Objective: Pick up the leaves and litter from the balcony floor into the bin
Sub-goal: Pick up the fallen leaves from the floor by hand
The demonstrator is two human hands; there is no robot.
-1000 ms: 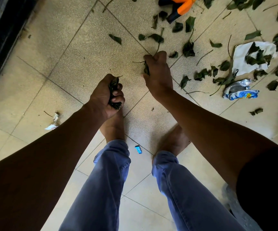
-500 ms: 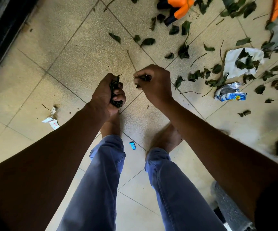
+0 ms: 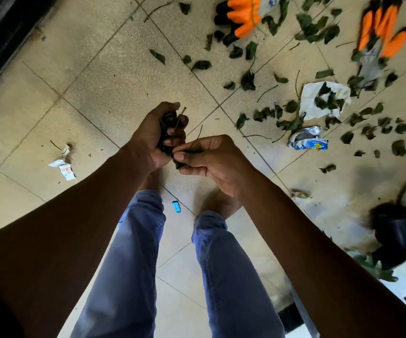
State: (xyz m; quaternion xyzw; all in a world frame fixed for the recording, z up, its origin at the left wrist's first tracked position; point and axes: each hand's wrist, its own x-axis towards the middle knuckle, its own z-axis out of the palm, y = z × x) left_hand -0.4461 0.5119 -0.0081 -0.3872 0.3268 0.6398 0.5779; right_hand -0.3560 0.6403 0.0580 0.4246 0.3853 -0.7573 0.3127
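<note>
1. The left hand point(image 3: 153, 140) is clenched round a dark wad of crushed green leaves point(image 3: 166, 129), while the right hand point(image 3: 211, 159) pinches a few more leaves point(image 3: 185, 157) between thumb and fingers, right against the left fist — passing them over, I'd say.
2. Little is done: green leaves lie scattered on the beige tiled floor point(image 3: 94, 93) to the right, along with a crumpled white paper point(image 3: 319, 98), a blue-and-silver wrapper point(image 3: 306, 141), a small white scrap point(image 3: 63, 167) at left and a tiny blue bit point(image 3: 176, 206) between the feet.
3. A dark container point(image 3: 397, 230) at lower right may be the bin — too blurred to be sure.
4. A second ago the right hand was down at the floor plucking leaves; half a second ago it was lifting; now it meets the left.
</note>
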